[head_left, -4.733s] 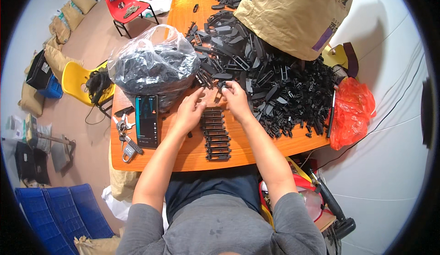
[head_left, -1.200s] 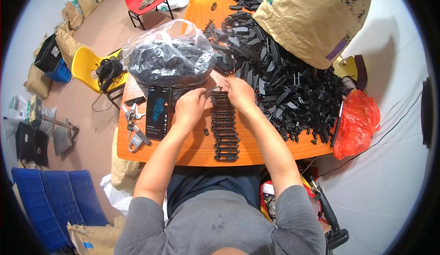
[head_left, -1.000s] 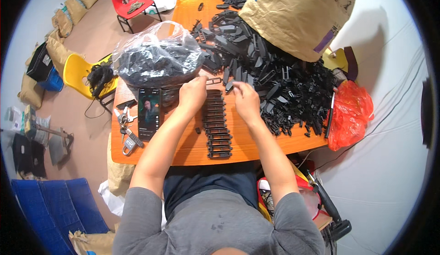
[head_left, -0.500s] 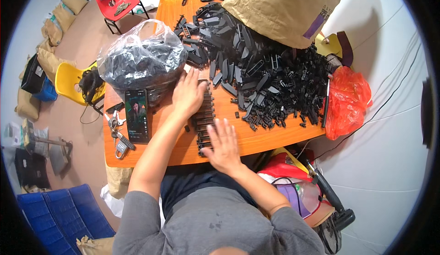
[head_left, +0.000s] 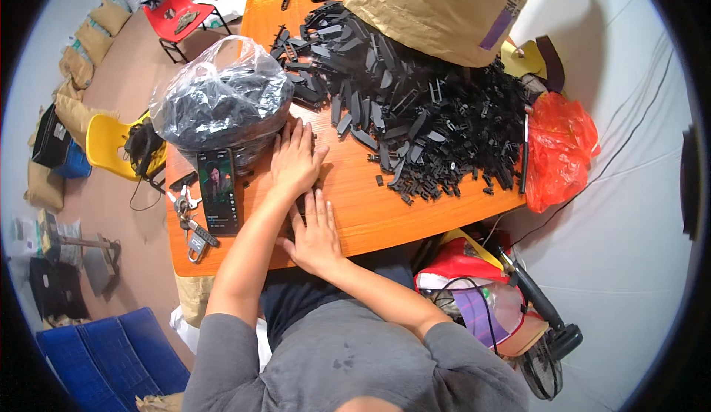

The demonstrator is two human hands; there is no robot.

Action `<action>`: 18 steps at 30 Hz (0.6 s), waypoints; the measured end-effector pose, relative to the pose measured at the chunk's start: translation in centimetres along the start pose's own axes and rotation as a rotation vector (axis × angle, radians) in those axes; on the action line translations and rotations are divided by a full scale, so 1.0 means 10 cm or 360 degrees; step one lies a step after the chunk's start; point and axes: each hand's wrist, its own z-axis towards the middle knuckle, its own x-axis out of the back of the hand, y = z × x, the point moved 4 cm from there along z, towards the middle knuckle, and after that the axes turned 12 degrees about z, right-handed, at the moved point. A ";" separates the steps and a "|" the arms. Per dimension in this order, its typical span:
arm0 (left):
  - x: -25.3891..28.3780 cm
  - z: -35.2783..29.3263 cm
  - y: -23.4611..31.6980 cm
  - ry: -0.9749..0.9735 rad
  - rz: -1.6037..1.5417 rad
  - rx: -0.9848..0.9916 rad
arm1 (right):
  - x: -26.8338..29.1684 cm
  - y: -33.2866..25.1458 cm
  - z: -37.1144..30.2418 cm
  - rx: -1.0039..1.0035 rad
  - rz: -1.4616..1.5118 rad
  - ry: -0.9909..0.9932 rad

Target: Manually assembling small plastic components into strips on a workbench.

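Observation:
My left hand lies flat over the row of black plastic parts, its fingers stretched toward the clear plastic bag full of dark pieces. Just nearer to me, my right hand is also laid flat with its fingers extended, their tips close to the left hand's heel. Only a little of the row of black plastic parts shows between the hands; the rest is hidden beneath them. Neither hand is closed round anything. A large heap of loose black plastic parts spreads over the table to the right.
On the orange wooden table, a phone leans against the clear bag, beside keys with a padlock. A big brown paper sack stands over the heap. A red plastic bag hangs at the right edge.
My right hand has moved left, and the row of parts between the hands is now almost wholly covered. My left hand stays near the clear bag. The whole view has shifted slightly.

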 end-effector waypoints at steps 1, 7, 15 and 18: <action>0.02 -0.01 -0.03 0.0099 -0.0003 -0.0027 | 0.02 0.00 0.00 0.0043 0.0009 0.0068; 0.48 0.05 0.62 0.0337 -0.0210 -0.0497 | 0.92 0.48 -0.11 -0.0022 -0.0349 0.0737; 0.17 0.34 0.82 0.0550 0.0136 -0.0613 | 1.32 1.21 0.44 -0.0295 -0.0754 0.0680; 0.37 0.25 0.79 0.0721 -0.0122 -0.0594 | 1.32 1.30 0.49 -0.0412 -0.0784 0.0679</action>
